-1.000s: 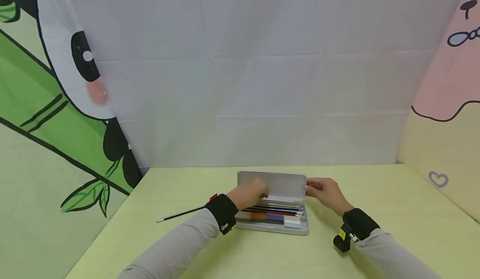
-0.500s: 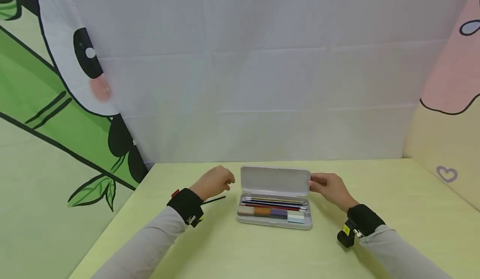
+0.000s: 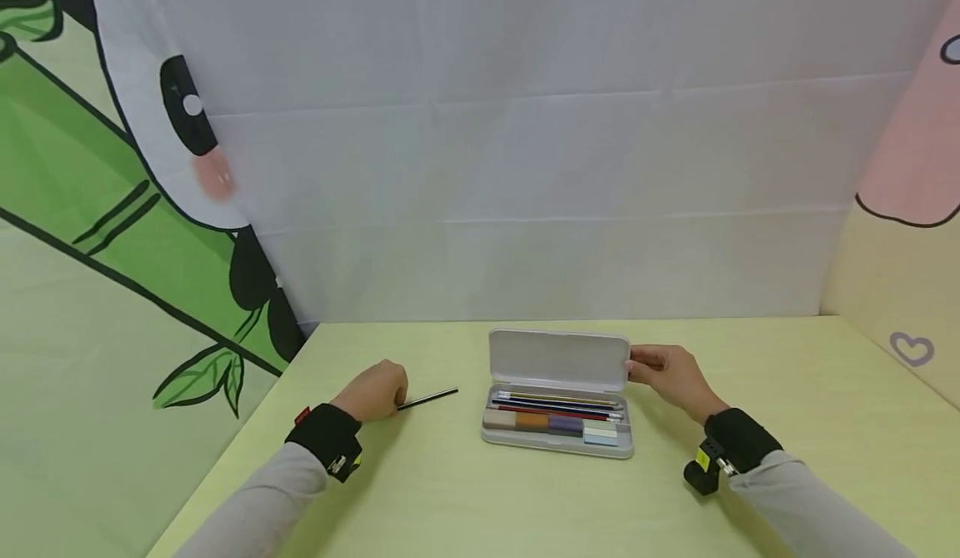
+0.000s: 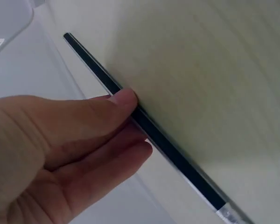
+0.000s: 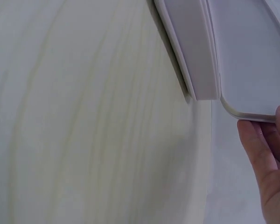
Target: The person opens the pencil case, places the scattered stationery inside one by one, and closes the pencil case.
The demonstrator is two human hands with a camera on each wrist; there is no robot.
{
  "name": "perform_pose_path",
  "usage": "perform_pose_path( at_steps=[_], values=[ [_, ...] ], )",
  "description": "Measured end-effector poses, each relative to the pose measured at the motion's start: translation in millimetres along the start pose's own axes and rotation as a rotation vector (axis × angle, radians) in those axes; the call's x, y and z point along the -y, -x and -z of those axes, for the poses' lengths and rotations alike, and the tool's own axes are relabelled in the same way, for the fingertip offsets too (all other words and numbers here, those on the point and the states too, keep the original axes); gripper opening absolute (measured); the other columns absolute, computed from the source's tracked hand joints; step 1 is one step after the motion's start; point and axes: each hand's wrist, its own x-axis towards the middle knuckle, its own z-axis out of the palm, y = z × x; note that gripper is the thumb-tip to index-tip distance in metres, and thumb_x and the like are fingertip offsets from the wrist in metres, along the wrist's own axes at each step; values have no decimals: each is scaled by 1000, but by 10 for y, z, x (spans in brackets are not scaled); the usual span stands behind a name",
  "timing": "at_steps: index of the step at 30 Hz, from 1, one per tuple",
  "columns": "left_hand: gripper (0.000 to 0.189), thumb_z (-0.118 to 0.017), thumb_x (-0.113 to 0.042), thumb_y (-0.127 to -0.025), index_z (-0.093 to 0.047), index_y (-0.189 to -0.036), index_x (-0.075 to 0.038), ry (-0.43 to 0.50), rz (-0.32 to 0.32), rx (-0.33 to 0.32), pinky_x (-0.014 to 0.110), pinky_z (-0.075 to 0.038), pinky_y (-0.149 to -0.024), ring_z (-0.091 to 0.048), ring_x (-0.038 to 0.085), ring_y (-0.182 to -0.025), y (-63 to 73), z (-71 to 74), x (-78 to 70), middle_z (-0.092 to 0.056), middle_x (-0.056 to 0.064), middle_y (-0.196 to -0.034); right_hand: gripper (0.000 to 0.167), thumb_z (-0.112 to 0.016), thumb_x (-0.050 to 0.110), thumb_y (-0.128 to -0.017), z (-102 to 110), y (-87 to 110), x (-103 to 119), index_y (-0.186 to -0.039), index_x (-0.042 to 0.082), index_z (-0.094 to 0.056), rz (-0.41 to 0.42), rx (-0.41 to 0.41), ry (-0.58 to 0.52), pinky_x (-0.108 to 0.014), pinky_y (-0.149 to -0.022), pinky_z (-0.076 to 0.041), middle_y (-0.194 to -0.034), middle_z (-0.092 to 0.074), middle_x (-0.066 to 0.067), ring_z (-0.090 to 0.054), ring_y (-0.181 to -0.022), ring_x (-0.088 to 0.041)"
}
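A dark striped pencil [image 3: 429,399] lies slantwise on the table, left of the case. My left hand [image 3: 375,391] pinches it between thumb and fingers; the left wrist view shows the thumb on the pencil [image 4: 177,156], with a silvery band at its lower end. The white pencil case [image 3: 536,445] stands unfolded near the middle, its lid [image 3: 558,358] tilted up at the back. With its thumb and fingertips, my right hand [image 3: 671,379] holds the lid's right edge, also seen in the right wrist view at the lid's corner [image 5: 247,93].
Inside the case are several pencils [image 3: 558,408] in the rear compartment. The front one holds a beige, orange and purple piece [image 3: 532,421] and a pale blue-and-white eraser [image 3: 600,433]. A white cloth backdrop [image 3: 540,274] hangs behind the pale yellow table [image 3: 465,508].
My left hand has moved left from over the case, down to the pencil on the table, and taken hold of it. The right hand keeps its hold on the lid. The view has shifted slightly.
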Motion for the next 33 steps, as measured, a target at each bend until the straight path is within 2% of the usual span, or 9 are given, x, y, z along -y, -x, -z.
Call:
perform_pose_path(
  at_steps=[5,8,12,17,21,23,27,30,33],
  values=[
    [26,-77,22,-71,-72,-70,-3,14,-1,-25,23,-52,-58,-55,7,-64,-59,39,-36,-65,0,-70,37,-65,0,-103,30,3,-14,-132,-22,-60,-14,-7,0,-43,-89,-65,-122,-70,-36,-75,-105,-44],
    [23,-78,22,-74,-74,-74,0,14,33,-25,26,-55,-61,-60,12,-67,-108,122,-97,-67,4,-73,37,-65,1,-104,28,11,-28,-133,-22,-59,-34,-2,1,-43,-89,-65,-121,-70,-35,-75,-105,-43],
    [22,-76,22,-79,-75,-75,1,-19,17,-47,30,-58,-63,-64,16,-69,-193,256,-195,-70,8,-75,37,-65,0,-104,16,25,-44,-132,-22,-59,-50,-1,3,-43,-88,-65,-121,-71,-35,-76,-104,-42],
    [29,-74,23,-81,-71,-70,-3,-42,-24,-76,24,-52,-61,-55,10,-66,-308,381,-314,-68,4,-72,36,-64,-1,-104,11,28,-46,-132,-23,-59,-44,-1,-7,-42,-88,-65,-121,-70,-37,-76,-103,-43],
    [35,-73,23,-83,-63,-66,-6,-35,-57,-66,23,-40,-59,-41,8,-65,-396,436,-409,-54,-1,-67,36,-64,-2,-104,7,21,-44,-132,-23,-59,-36,-3,-14,-41,-88,-65,-122,-69,-37,-76,-103,-44],
    [32,-74,21,-84,-66,-68,-5,-26,-58,-43,23,-44,-60,-47,9,-66,-446,456,-466,-57,0,-68,36,-64,-2,-103,2,14,-43,-132,-23,-59,-35,-6,-18,-41,-87,-65,-122,-69,-37,-76,-103,-44],
    [17,-77,16,-86,-77,-81,0,-10,-57,9,27,-61,-68,-66,14,-74,-570,492,-584,-74,8,-80,35,-64,-3,-103,-15,0,-36,-131,-24,-59,-35,-3,-29,-41,-87,-65,-121,-70,-37,-76,-103,-44],
    [16,-76,17,-86,-77,-81,1,-1,-75,30,28,-61,-68,-66,15,-73,-657,535,-672,-75,9,-80,36,-64,-3,-103,-22,-7,-24,-131,-24,-59,-23,2,-36,-41,-87,-65,-121,-69,-37,-76,-103,-44],
    [15,-77,16,-86,-76,-81,1,-15,-110,10,27,-60,-67,-64,14,-71,-725,584,-755,-74,8,-78,35,-64,-3,-103,-18,-16,-9,-131,-24,-59,3,4,-36,-42,-87,-65,-121,-69,-38,-76,-103,-44]
  ],
)
